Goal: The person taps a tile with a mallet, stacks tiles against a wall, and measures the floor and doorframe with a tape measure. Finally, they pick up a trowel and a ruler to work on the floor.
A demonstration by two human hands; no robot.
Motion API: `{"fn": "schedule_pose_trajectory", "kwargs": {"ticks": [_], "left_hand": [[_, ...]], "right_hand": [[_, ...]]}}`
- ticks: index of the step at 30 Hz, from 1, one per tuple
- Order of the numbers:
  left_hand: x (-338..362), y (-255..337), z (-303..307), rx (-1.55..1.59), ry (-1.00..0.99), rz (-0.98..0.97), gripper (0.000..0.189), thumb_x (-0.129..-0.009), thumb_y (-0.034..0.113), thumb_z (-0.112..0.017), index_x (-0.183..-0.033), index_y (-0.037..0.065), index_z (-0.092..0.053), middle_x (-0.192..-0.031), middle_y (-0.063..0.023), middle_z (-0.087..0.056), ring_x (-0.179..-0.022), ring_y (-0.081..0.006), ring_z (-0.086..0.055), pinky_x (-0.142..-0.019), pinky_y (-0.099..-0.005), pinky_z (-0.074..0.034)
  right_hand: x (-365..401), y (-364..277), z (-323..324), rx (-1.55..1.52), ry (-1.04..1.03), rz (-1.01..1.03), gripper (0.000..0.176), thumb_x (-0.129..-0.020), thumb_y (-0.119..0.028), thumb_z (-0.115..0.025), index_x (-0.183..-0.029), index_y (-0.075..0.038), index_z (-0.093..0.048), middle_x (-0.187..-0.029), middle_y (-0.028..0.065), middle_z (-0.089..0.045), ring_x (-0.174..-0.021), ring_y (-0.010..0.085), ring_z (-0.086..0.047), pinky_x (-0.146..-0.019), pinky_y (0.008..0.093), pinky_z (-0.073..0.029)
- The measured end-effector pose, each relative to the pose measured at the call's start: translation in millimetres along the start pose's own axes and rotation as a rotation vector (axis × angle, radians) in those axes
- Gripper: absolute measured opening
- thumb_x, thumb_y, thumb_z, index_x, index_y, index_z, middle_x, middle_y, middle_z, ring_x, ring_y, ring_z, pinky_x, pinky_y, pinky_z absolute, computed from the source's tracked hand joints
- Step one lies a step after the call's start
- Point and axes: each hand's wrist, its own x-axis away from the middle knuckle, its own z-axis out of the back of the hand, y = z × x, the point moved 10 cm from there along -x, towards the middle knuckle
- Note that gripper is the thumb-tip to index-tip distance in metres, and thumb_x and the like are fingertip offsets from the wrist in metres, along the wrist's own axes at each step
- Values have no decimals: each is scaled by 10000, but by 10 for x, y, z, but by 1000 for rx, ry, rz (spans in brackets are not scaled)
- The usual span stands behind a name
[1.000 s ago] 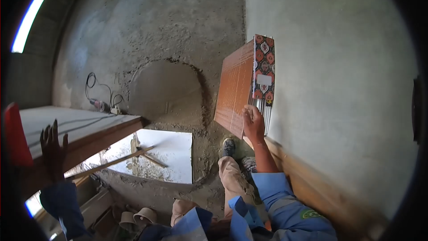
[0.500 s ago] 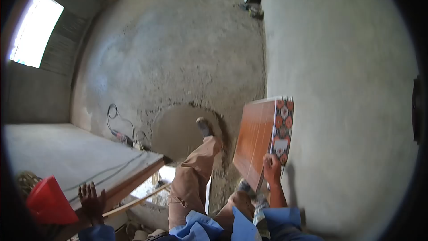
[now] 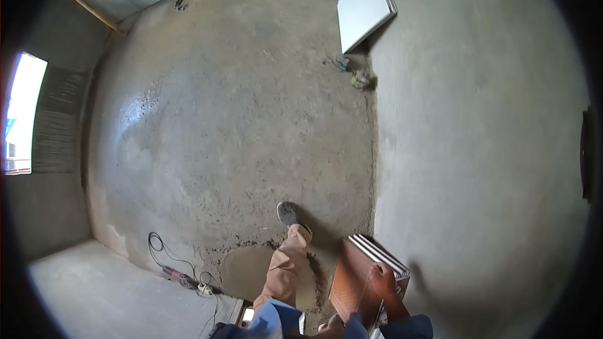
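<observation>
My right hand [image 3: 382, 279] is closed in a fist at the upper edge of a pack of tiles [image 3: 348, 279], down at the right by my leg. The pack has an orange-brown face, a thin strap, several pale tile edges at its far end and a patterned carton side partly behind my forearm. Exactly what my fingers hook onto is hidden. My left hand is out of view.
White tiles [image 3: 364, 9] lean against the right wall [image 3: 477, 125]. Small clumped items [image 3: 361, 80] lie near them. A power tool [image 3: 179, 276] with a looped cable lies by the pale ledge [image 3: 132, 295]. My shoe [image 3: 287, 213] is on the rough concrete floor [image 3: 239, 119].
I have stepped forward across the floor, past the smooth round patch. The tile pack has come along in my right hand and sits lower in view. My left hand has left the view.
</observation>
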Motion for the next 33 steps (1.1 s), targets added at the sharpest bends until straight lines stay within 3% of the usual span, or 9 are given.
{"fn": "schedule_pose_trajectory", "kwargs": {"ticks": [9,15,17,18,19,22,27,30,33], "left_hand": [[-2109,1160,387,672,24,35,597,-789,402,-677,-1111,-94,-591,-817,-224,-690,-849,-358,-674,-753,-402,-515],[-2750,2022,1682,1009,139,-69,652,-827,493,-657,-1209,-32,-592,-1158,-247,-630,-1012,-386,-631,-870,-423,-492],[-2797,2084,2185,1060,119,-40,653,-829,493,-663,-1230,-15,-583,-1201,-239,-613,-1056,-383,-612,-897,-417,-485],[-2782,2101,2427,1082,72,-7,649,-830,490,-665,-1240,-5,-579,-1215,-234,-607,-1085,-379,-598,-907,-415,-482],[-2845,2031,2477,1118,93,52,649,-830,490,-665,-1240,-5,-579,-1215,-234,-607,-1085,-379,-598,-907,-415,-482],[-3011,1884,2744,918,234,52,624,-824,475,-676,-1262,42,-571,-1209,-208,-602,-1111,-366,-574,-894,-430,-484],[-3342,1631,3584,779,409,199,581,-791,451,-712,-1214,70,-596,-1119,-185,-623,-1049,-353,-593,-857,-445,-494],[-3725,1732,4048,707,327,181,505,-777,406,-734,-1135,74,-606,-1047,-162,-623,-1004,-348,-605,-826,-451,-501],[-4205,1770,4418,670,443,161,388,-701,335,-756,-983,93,-641,-962,-146,-648,-966,-346,-621,-785,-455,-503]], "right_hand": [[-443,-2716,173,44,-3,245,239,-922,-213,-603,-942,25,-617,-723,71,-640,-614,130,-609,-550,283,-479],[-1351,-2419,640,254,-3,131,329,-842,-285,-643,-753,21,-561,-613,87,-602,-524,172,-581,-499,326,-469],[-1835,-2251,502,896,-117,573,330,-833,-281,-656,-698,1,-551,-582,88,-587,-506,171,-571,-489,339,-462],[-2133,-2082,387,1291,-89,1072,335,-829,-279,-662,-670,-8,-546,-566,88,-580,-498,170,-566,-484,346,-458],[-2309,-2321,361,1192,-220,767,333,-834,-277,-657,-670,-9,-546,-565,89,-577,-500,174,-564,-487,352,-456],[-2743,-3454,34,1108,-300,532,330,-849,-270,-641,-668,-11,-545,-559,92,-569,-507,184,-560,-497,371,-450],[-3264,-6380,-1347,929,-356,792,329,-874,-258,-615,-665,-14,-543,-550,96,-555,-519,201,-554,-514,402,-440],[-2605,-8330,-2607,838,-422,1136,328,-894,-259,-589,-675,-20,-538,-565,78,-535,-531,205,-512,-540,408,-422],[-311,-9632,-3833,687,-905,1361,232,-952,-234,-561,-905,-10,-599,-708,48,-609,-636,125,-568,-590,292,-465]]}}
